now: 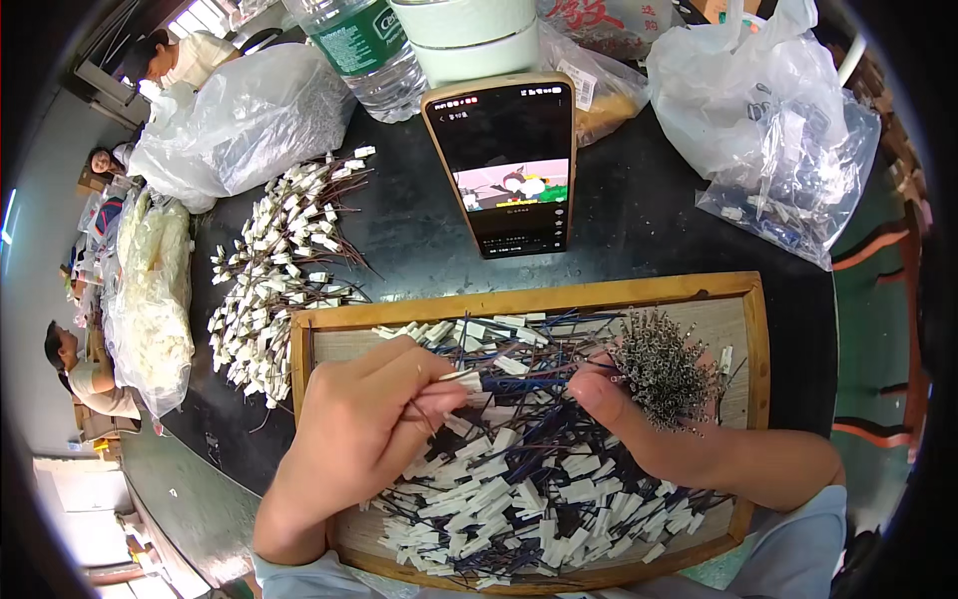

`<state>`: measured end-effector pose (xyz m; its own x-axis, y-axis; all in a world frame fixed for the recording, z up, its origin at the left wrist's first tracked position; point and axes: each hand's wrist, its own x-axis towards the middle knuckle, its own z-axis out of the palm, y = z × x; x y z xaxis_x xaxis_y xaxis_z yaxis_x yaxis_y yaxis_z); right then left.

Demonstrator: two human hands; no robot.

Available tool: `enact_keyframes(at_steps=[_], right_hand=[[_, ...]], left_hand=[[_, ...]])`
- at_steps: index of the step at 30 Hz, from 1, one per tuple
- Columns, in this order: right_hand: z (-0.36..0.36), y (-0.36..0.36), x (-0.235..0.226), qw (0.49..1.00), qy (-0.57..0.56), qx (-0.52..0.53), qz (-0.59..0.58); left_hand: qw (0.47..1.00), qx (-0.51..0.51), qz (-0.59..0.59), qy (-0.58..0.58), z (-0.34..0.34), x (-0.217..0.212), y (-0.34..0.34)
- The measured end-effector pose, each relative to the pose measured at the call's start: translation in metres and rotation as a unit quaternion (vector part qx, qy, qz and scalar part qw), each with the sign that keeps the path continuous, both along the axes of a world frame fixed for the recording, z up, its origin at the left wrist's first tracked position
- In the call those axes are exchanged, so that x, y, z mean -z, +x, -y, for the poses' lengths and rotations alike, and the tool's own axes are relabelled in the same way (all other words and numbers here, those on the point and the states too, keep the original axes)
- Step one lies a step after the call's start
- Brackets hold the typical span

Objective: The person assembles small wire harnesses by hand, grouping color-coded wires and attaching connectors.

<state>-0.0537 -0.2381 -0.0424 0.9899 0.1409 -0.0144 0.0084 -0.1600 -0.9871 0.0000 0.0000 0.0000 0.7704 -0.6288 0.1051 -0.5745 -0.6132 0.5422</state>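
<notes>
Pinches a white plug (465,382) between the thumb and curled fingers of the left hand (364,419), above the far half of a wooden tray (529,301), left of its middle. Grasps a thick bundle of metal-tipped wires (667,371) in the right hand (664,434), with thumb laid toward the left and tips fanned out toward the tray's far right corner. Cannot tell the exact set of the right fingers, mostly hidden under the bundle. Shows dark wires (524,383) stretched between plug and right thumb. Has below both hands a loose heap of white plugs (499,499) with dark leads, spread along the tray's near edge. Has a second pile of plugs (274,270) outside the tray's left edge, on the black table (399,215). Includes, beyond the tray's far edge, an upright phone (504,225) with a cartoon on screen, then a water bottle (364,60) and a pale green container (474,45) toward the table's far edge. Has a cloudy plastic bag (239,120) at the table's far left and a white bag (738,90) at the far right, just beside a clear bag (808,200) of dark pieces.
</notes>
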Motion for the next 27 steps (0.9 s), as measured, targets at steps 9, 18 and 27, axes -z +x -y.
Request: enact_keyframes(at_steps=[9,18,27], right_hand=[[-0.005,0.002,0.001,0.987,0.152,0.019,-0.054],[-0.008,0.003,-0.003,0.986,0.140,-0.084,0.019],[-0.002,0.005,-0.004,0.990,0.069,-0.117,0.036]], left_hand=[[0.840,-0.143,-0.381,-0.359,-0.006,0.011,0.014],[0.712,-0.162,-0.503,-0.462,0.005,0.006,0.012],[0.733,-0.053,-0.514,-0.443,0.003,0.020,0.002]])
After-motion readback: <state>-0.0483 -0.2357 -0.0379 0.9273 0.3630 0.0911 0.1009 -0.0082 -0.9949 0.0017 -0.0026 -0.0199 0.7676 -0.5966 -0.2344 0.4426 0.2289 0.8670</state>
